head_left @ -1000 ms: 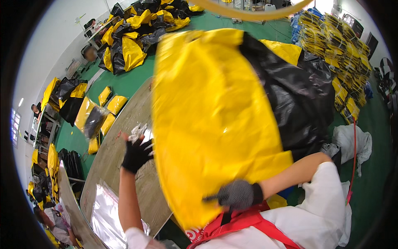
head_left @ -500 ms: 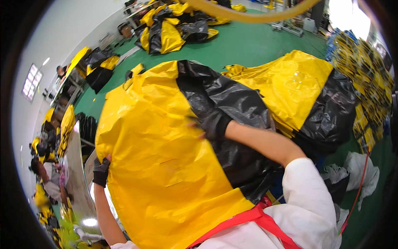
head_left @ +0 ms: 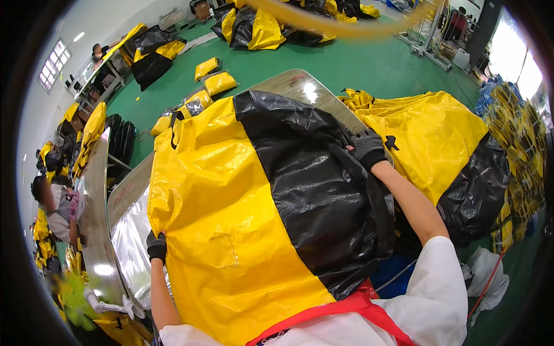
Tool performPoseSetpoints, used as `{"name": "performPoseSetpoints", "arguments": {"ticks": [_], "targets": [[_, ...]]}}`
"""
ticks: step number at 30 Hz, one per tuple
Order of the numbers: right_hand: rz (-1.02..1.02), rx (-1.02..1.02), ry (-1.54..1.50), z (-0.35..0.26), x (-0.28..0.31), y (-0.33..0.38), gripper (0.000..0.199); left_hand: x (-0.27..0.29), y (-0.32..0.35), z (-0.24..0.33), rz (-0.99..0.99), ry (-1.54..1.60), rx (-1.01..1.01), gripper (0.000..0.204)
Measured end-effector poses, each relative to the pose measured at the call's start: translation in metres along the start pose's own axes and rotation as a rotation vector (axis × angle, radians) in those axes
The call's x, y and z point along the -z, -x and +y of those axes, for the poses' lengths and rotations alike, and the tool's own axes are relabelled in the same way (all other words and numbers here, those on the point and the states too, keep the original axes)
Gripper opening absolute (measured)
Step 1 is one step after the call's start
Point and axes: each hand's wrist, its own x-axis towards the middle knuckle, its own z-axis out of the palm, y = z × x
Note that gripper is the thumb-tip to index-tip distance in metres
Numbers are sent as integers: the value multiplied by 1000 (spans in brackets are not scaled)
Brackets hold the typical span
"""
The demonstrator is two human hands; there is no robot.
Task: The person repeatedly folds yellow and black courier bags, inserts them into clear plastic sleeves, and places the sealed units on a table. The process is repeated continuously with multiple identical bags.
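Observation:
A large yellow and black plastic-fabric bag (head_left: 225, 196) lies spread in front of me, its yellow part left and its black part right. A stitched rectangle shows on the yellow side, and a black strap loop at its far left corner. My left hand (head_left: 156, 246), in a dark knit glove, is closed on the bag's left edge; the fingers are partly hidden under it. At the far right, my right hand (head_left: 367, 151), gloved too with bare fingertips, is closed on the edge of the black part.
Beneath the bag is a wood-look table (head_left: 309, 86). Another yellow and black pile (head_left: 427, 138) lies at right, beside a tall bundled stack (head_left: 522, 150). Packed yellow parcels (head_left: 219, 83) sit on the green floor beyond. A person (head_left: 60, 205) works at the left.
My right hand has moved from the bag's middle out to the right edge of its black part. The bag lies flatter and wider. My left hand still holds the left edge.

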Motion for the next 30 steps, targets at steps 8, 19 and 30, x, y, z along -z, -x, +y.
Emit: {"name": "performPoseSetpoints", "arguments": {"ticks": [8,19,30], "targets": [[143,-280,-152,60,19,-59,39,-12,-4,-48,9,-42,85,31],[-99,316,-41,-105,78,-79,75,-3,37,50,146,-576,200,72],[674,422,-403,-191,97,-221,29,-165,58,248,-346,-501,-872,83]]}}
